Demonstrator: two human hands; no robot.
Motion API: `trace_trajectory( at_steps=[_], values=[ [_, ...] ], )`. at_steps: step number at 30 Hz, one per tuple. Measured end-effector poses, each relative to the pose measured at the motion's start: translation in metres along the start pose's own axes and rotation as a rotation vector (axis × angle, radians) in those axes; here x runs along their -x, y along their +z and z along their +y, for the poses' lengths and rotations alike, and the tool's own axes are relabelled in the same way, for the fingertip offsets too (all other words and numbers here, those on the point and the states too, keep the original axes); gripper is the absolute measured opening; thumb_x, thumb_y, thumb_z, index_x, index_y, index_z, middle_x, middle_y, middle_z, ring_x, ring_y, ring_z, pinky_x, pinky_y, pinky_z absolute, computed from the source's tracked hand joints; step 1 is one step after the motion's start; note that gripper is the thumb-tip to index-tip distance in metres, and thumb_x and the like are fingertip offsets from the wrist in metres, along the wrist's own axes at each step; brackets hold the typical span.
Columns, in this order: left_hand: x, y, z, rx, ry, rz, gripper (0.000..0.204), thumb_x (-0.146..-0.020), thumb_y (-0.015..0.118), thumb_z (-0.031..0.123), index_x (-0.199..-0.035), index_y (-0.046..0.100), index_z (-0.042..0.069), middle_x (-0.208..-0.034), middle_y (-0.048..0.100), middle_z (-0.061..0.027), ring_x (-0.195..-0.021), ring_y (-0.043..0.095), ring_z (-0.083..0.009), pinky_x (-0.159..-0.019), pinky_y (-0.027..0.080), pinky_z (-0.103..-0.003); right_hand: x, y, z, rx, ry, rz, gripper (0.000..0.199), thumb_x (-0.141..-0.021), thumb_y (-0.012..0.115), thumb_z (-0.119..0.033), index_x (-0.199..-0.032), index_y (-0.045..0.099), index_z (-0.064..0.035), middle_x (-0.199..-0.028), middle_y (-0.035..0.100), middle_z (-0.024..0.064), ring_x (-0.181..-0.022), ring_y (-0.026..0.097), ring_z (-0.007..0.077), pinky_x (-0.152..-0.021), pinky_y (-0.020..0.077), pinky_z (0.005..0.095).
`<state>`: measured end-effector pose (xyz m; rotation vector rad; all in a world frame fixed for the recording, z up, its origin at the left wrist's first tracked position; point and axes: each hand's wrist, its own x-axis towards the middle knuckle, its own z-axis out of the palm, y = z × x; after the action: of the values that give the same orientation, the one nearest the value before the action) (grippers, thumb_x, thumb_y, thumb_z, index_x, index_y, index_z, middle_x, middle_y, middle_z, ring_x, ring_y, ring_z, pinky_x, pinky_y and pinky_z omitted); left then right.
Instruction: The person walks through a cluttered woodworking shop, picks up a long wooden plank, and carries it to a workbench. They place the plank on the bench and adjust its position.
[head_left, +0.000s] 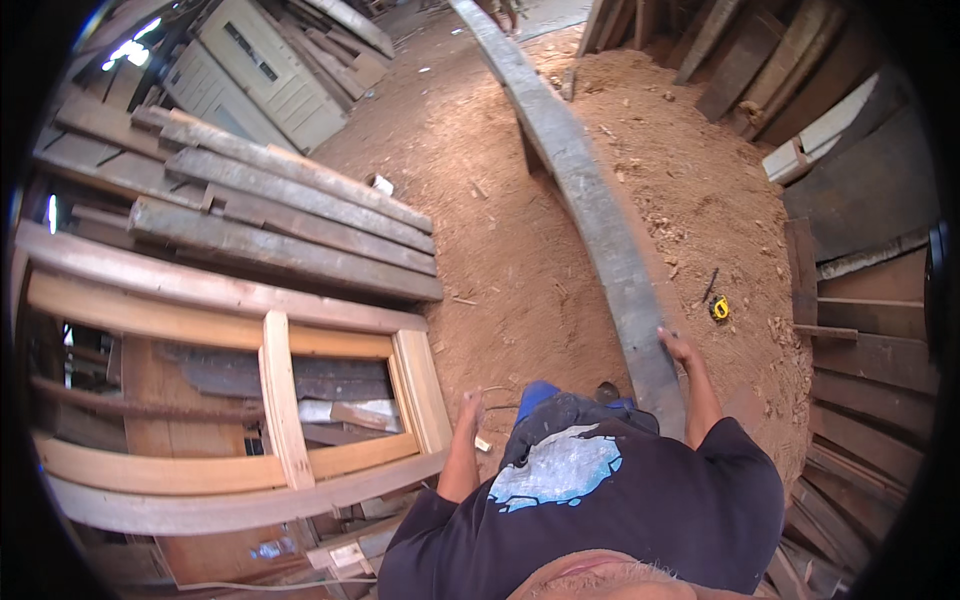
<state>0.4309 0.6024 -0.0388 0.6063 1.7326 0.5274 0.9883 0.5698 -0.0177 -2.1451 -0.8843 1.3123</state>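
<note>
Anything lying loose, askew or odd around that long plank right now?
A yellow tape measure lies loose on the sawdust floor, right of the long grey plank, with a dark tool beside it. The right hand rests on the plank's near end; the left hand hangs free beside the wooden frame. Wood scraps litter the floor.

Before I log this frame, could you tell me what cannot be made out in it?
Head view:
- Long grey plank: far end cut off by the top edge.
- Right hand on the plank: its grip is too small to judge.
- Left hand: too small to tell open or shut.
</note>
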Motion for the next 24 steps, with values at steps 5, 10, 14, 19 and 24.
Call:
trace_trajectory(
  at_steps=[5,10,14,19,24],
  values=[
    [-0.126,0.113,0.135,-0.057,0.312,-0.068,0.039,-0.090,0.064,0.046,-0.102,0.050,0.011,-0.059,0.040,0.0060,-0.042,0.035,-0.0062,-0.035,0.024,-0.023,-0.054,-0.001,-0.093,-0.071,-0.032,0.126,0.061,-0.087,0.062,-0.050,-0.114,0.066,0.0044,-0.109,0.069,0.0208,-0.103,0.065,0.0279,-0.091,0.0469,0.0375],
    [-0.176,0.230,0.340,-0.115,0.279,-0.229,0.046,-0.086,0.065,0.055,-0.094,0.051,0.011,-0.058,0.039,0.0069,-0.042,0.032,-0.0067,-0.036,0.024,-0.025,-0.101,0.014,-0.131,-0.059,0.087,0.110,0.072,-0.086,0.061,-0.056,-0.128,0.057,0.0023,-0.128,0.059,0.0233,-0.123,0.054,0.0306,-0.105,0.0381,0.0389],
    [-0.278,0.293,0.449,-0.236,0.276,-0.303,0.057,-0.083,0.052,0.072,-0.069,0.046,0.017,-0.053,0.041,0.0033,-0.041,0.035,-0.0129,-0.039,0.027,-0.030,-0.127,0.002,-0.159,-0.036,-0.032,0.038,0.087,-0.084,0.056,-0.067,-0.139,0.048,-0.0008,-0.145,0.044,0.0234,-0.136,0.041,0.0322,-0.112,0.0299,0.0404],
    [-0.312,0.380,0.521,0.014,-0.111,-0.557,0.085,-0.089,0.032,0.073,-0.149,0.032,0.014,-0.149,0.039,-0.0131,-0.137,0.036,-0.0332,-0.108,0.032,-0.058,-0.118,0.002,-0.160,-0.073,0.216,-0.111,0.101,-0.077,0.056,-0.076,-0.135,0.048,0.0065,-0.137,0.049,0.0291,-0.128,0.048,0.0381,-0.105,0.0400,0.0462],
    [-0.300,0.423,0.536,0.032,-0.019,-0.602,0.087,-0.089,0.027,0.075,-0.151,0.028,0.014,-0.152,0.033,-0.0131,-0.137,0.034,-0.0377,-0.109,0.032,-0.059,-0.119,0.003,-0.161,-0.152,0.235,-0.076,0.096,-0.076,0.061,-0.071,-0.129,0.051,0.0084,-0.131,0.054,0.0288,-0.121,0.054,0.0390,-0.098,0.0443,0.0469]
  ],
)
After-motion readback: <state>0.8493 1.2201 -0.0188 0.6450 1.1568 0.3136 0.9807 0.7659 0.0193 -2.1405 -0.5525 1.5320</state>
